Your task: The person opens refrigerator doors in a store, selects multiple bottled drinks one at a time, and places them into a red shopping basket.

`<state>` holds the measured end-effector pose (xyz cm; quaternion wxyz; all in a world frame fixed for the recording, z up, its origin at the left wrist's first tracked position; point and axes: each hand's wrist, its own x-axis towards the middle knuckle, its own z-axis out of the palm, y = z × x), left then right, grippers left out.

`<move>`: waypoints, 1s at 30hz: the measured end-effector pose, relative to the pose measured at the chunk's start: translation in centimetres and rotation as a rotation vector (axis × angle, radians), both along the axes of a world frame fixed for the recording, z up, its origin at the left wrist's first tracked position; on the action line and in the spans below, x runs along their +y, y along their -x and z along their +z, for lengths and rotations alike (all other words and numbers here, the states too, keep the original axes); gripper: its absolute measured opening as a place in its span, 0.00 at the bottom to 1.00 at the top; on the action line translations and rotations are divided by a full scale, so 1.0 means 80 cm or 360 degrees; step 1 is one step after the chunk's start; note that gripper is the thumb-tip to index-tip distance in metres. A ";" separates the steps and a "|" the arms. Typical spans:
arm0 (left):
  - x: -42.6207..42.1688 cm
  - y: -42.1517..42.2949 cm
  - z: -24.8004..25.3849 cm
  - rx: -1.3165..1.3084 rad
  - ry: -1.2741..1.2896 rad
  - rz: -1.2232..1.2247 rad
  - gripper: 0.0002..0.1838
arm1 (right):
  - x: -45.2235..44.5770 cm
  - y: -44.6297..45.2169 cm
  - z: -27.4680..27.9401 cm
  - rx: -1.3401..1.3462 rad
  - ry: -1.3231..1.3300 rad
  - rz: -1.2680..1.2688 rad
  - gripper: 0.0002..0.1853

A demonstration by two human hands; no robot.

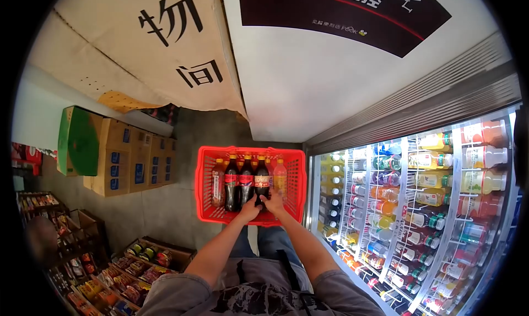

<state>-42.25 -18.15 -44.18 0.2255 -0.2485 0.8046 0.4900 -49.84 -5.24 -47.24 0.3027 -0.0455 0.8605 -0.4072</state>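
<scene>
A red plastic basket [201, 173] in front of my legs holds several upright drink bottles. Both of my hands are at a dark cola bottle [262, 179] with a tan label, near the basket's front side. My left hand [251, 209] is closed against its lower left side, and my right hand [274, 202] is closed on its lower right. To the left stand two dark bottles with red labels, one cola bottle [231, 186] and another cola bottle [246, 186], then a paler bottle [218, 181]. A yellow-orange drink bottle [280, 174] is at the right. Bottles behind are partly hidden.
On the right is a lit drinks cooler [402, 206] with rows of bottles. Stacked cardboard boxes [135, 156] and a green box [80, 142] stand at the left. Snack trays [135, 269] fill the lower left. A hanging cloth [143, 41] and a white panel [308, 79] are ahead.
</scene>
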 end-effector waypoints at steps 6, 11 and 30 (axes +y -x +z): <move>-0.018 0.000 0.072 -0.0208 -0.0295 0.0103 0.30 | 0.002 -0.012 -0.027 0.0146 -0.0038 -0.0174 0.30; -0.030 -0.021 0.049 0.0193 -0.0491 0.0475 0.25 | 0.009 -0.002 0.013 0.0034 -0.0055 -0.0338 0.26; -0.004 0.032 0.354 0.0914 -0.1071 -0.0514 0.23 | 0.066 -0.117 0.353 0.0590 0.1269 -0.1474 0.20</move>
